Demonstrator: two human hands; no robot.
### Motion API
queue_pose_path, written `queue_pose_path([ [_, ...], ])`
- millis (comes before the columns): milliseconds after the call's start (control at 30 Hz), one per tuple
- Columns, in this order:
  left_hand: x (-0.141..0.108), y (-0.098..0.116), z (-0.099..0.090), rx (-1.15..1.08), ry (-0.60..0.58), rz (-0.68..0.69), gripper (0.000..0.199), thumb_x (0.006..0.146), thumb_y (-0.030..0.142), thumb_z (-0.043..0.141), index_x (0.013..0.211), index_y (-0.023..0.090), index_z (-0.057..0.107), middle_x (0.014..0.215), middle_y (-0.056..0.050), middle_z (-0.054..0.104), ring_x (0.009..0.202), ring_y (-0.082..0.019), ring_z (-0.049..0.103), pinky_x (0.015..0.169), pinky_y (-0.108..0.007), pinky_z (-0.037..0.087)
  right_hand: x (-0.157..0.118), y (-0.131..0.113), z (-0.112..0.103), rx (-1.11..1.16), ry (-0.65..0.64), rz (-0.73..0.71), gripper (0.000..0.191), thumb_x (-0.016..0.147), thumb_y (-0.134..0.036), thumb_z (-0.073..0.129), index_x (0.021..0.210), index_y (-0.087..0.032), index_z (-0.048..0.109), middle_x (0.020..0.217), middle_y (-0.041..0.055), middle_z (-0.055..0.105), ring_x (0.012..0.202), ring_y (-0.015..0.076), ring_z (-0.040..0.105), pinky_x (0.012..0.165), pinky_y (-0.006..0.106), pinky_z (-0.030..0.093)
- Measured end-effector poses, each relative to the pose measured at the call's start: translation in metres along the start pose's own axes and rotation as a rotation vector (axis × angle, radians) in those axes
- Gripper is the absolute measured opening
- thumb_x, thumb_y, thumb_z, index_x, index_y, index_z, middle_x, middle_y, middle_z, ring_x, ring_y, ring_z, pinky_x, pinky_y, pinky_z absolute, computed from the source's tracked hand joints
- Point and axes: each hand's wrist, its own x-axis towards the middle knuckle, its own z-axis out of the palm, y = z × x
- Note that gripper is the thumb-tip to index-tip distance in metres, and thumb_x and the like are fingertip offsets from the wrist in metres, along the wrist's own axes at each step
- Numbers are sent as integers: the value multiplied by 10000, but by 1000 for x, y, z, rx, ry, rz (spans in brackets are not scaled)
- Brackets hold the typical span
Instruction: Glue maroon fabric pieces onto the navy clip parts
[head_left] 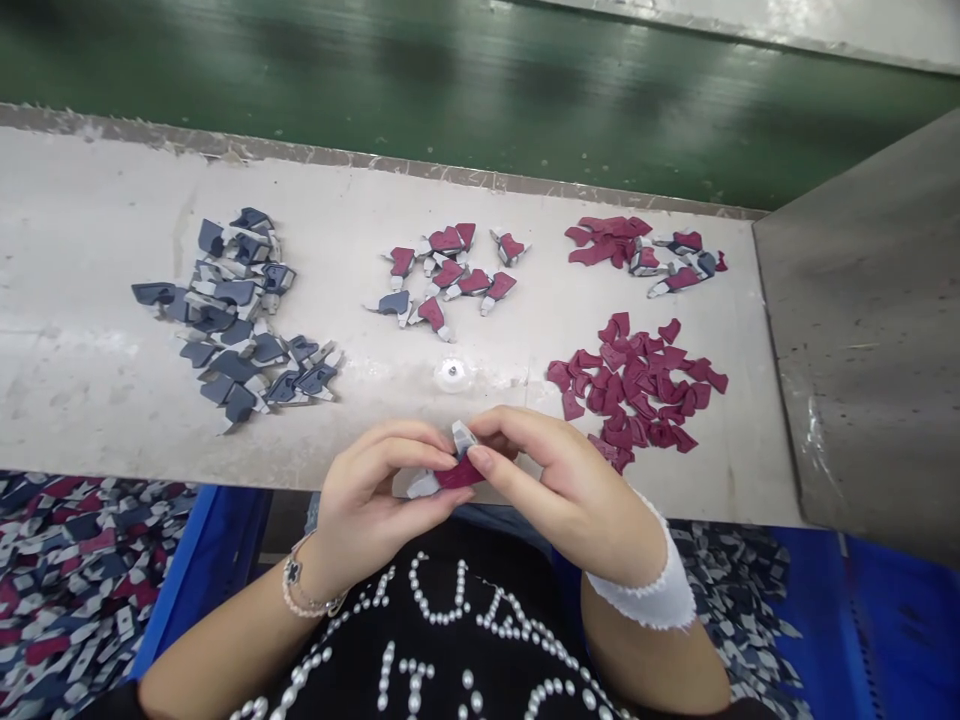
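Observation:
Between my two hands, just over the table's front edge, is a small grey plastic part with a maroon piece (454, 474) on it. My left hand (390, 478) pinches it from the left, thumb below and fingers above. From the right, my right hand (536, 470) grips it between thumb and fingers. Its pale tip points up between the hands; some of it is hidden by my fingers. Beyond my hands lie grey parts with maroon pieces on them (448, 274). Loose maroon pieces (637, 385) are spread near my right hand, and blue-grey parts (232, 340) lie in a heap farther left.
A second small heap of maroon pieces (604, 240) lies at the back right beside several assembled parts (684, 262). A metal panel (862, 330) bounds the right side, and a green surface (450, 100) runs behind the table. Blue bins (202, 560) full of parts stand below at both sides.

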Motion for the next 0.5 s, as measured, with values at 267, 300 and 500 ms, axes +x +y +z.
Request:
queue_pose_path([
  [267, 3, 5, 4, 44, 25, 50, 378, 710, -8, 811, 998, 211, 700, 987, -1, 708, 876, -123, 679, 794, -249, 607, -2, -6, 9, -153, 63, -58, 158, 1014, -244, 462, 921, -192, 578, 779, -18, 560, 697, 139, 521, 636, 297, 396],
  [300, 2, 4, 4, 49, 31, 52, 379, 708, -6, 814, 996, 213, 702, 985, 1, 712, 872, -123, 682, 793, -253, 610, -1, -6, 9, -160, 62, -67, 161, 1014, -243, 460, 920, -190, 579, 776, -18, 553, 694, 139, 514, 639, 298, 396],
  [500, 1, 1, 0, 70, 71, 63, 373, 697, 20, 835, 989, 214, 708, 971, 7, 722, 862, -123, 687, 779, -260, 618, -2, -6, 6, -44, 13, -23, 199, 1051, -271, 418, 1000, -191, 593, 873, -5, 624, 787, 140, 590, 708, 285, 440],
])
